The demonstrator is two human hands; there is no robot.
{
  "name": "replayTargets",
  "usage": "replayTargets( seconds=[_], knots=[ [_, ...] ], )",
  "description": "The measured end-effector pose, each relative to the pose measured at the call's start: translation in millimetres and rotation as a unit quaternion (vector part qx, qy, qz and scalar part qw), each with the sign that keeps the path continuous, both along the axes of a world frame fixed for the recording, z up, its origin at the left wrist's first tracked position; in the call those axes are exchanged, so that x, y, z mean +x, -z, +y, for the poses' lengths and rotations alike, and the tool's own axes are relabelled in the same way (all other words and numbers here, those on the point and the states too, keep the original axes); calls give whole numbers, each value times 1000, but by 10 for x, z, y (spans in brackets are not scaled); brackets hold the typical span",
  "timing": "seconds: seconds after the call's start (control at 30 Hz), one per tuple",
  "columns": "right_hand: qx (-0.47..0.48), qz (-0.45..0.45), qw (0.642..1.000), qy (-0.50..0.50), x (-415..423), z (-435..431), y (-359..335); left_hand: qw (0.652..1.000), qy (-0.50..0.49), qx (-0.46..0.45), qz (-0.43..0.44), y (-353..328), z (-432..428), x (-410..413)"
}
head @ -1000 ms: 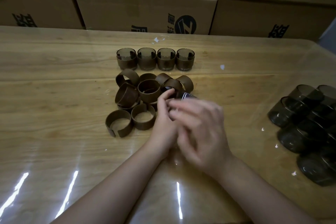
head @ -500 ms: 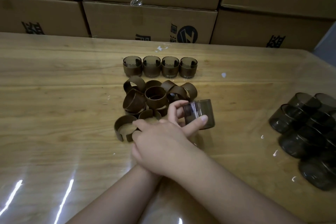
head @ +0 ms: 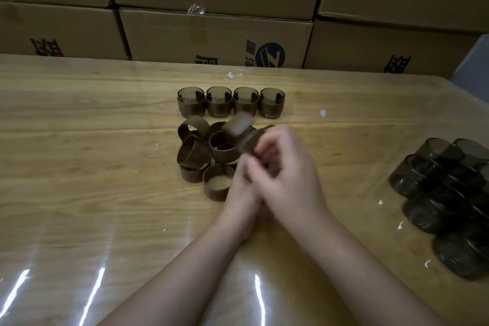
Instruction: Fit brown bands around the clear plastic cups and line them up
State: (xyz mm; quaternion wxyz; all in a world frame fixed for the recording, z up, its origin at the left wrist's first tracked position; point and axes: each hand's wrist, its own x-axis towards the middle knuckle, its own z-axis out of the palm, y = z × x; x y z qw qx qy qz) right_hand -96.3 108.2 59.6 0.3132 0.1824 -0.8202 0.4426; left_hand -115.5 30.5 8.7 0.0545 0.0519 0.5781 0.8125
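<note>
Seen from above, a person's two hands meet mid-frame over a pale wooden worktop [head: 79, 167]; the right hand [head: 288, 177] lies across the left hand [head: 242, 193], both smeared by motion; the right grip is curled round the near end of a brown band [head: 239, 126], which juts up and left from the fingers; the left grip is hidden beneath, so I cannot tell whether it is apart or clamped; no cup can be made out between the hands; just left of them lies a heap of loose bands [head: 194, 153], some upright, some tipped; above it, upper centre, four banded cups [head: 231, 103] stand upright in a close-set row; at the right edge a cluster of bare cups [head: 434, 188] sits well apart; cardboard boxes [head: 211, 34] line the back; the bands look light, thin and springy, probably split rings best spread at the gap; the cups look light, stiff and slick, best held by rim or base, leaving the wall free.
</note>
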Motion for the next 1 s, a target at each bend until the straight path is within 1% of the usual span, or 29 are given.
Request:
replayTargets(
  seconds=[0.07,0.13,0.2,0.23,0.27,0.33,0.4,0.47,0.6,0.67,0.77,0.83,0.93,1.0],
  knots=[
    [-124,-36,991,33,-34,184,-5,1000,10,-2,1,3,22,-11],
    [-240,-56,969,29,-93,342,49,1000,11,-3,-7,-4,43,-8],
    [-327,-97,939,38,-158,484,128,999,22,7,-25,16,51,-27],
    [-351,-120,928,44,-177,543,181,999,32,11,-33,29,40,-42],
    [-356,-138,923,53,-179,586,231,998,43,14,-39,25,31,-41],
    [-334,-159,928,46,-192,633,336,997,54,34,-37,48,22,-62],
    [-319,-172,932,13,-199,629,401,996,54,62,-38,80,19,-85],
    [-321,-181,929,-20,-207,589,416,995,51,69,-44,88,19,-108],
    [-306,-160,937,-48,-185,526,403,997,42,57,-35,81,33,-110],
    [-293,-138,944,-58,-151,514,384,999,38,29,-20,92,43,-96],
    [-259,-133,954,-65,-78,493,353,999,44,-24,-1,106,55,-78],
    [-240,-133,960,-60,-45,476,344,999,44,-27,-3,98,54,-60],
    [-237,-133,961,-46,-37,467,339,999,46,-20,0,93,45,-53],
    [-240,-140,959,-54,-36,456,333,999,52,-10,6,94,39,-54]
  ],
)
